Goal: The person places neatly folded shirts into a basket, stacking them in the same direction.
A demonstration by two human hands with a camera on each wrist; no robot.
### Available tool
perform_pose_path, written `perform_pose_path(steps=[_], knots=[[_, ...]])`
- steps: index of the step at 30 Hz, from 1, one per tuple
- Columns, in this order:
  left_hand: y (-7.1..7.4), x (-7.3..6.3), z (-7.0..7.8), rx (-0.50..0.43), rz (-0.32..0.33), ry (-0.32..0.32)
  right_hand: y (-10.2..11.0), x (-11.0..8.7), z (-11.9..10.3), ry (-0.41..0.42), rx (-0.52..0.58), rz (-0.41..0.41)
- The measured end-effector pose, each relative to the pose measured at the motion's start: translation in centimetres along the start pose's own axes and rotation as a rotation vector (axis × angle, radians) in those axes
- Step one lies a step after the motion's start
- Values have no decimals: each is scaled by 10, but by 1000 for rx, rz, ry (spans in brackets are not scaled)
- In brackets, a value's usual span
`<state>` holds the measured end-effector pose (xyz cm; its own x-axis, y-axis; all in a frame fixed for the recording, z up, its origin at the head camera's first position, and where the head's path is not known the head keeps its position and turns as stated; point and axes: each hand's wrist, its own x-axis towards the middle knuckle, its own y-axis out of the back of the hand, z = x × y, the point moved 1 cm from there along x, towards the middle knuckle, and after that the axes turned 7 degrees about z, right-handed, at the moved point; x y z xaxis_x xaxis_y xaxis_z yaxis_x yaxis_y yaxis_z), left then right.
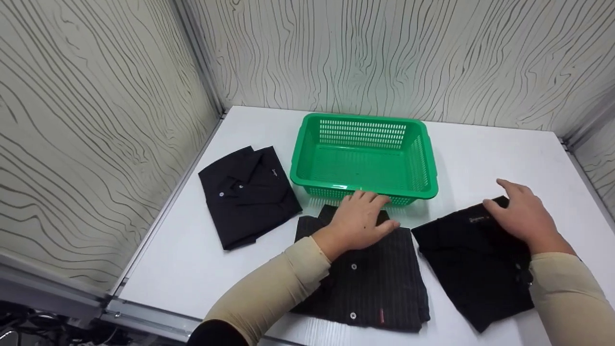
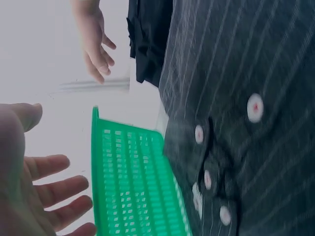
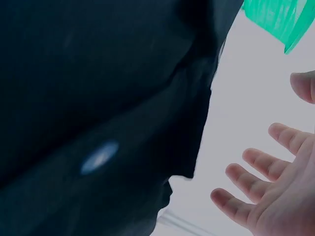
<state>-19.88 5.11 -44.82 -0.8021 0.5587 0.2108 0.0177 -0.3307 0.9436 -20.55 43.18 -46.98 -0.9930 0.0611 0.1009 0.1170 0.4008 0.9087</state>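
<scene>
My left hand (image 1: 359, 222) hovers over the collar end of a folded dark pinstriped shirt (image 1: 384, 283), its fingers spread and holding nothing. In the left wrist view, the striped shirt (image 2: 236, 64) shows several white buttons, with the left hand (image 2: 44, 187) apart from it. My right hand (image 1: 523, 216) is above a folded black shirt (image 1: 471, 269) on the right, fingers extended and nothing held. The right wrist view shows the right hand (image 3: 275, 187) apart from the black shirt (image 3: 98, 98). Another folded black shirt (image 1: 254, 197) lies at the left.
A green plastic basket (image 1: 365, 191) with perforated sides and nothing in it stands behind the striped shirt. All of this sits on a white table (image 1: 168, 274). Wood-patterned panels (image 1: 355, 57) enclose the table at the back and the sides.
</scene>
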Motion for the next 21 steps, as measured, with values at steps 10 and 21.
perform_pose_path(steps=[10,21], knots=[[-29,0,26,-104,-128,27,2,-12,33,-79,-8,-47],[-47,1,41,-45,-207,30,11,-20,60,-164,-37,-98]])
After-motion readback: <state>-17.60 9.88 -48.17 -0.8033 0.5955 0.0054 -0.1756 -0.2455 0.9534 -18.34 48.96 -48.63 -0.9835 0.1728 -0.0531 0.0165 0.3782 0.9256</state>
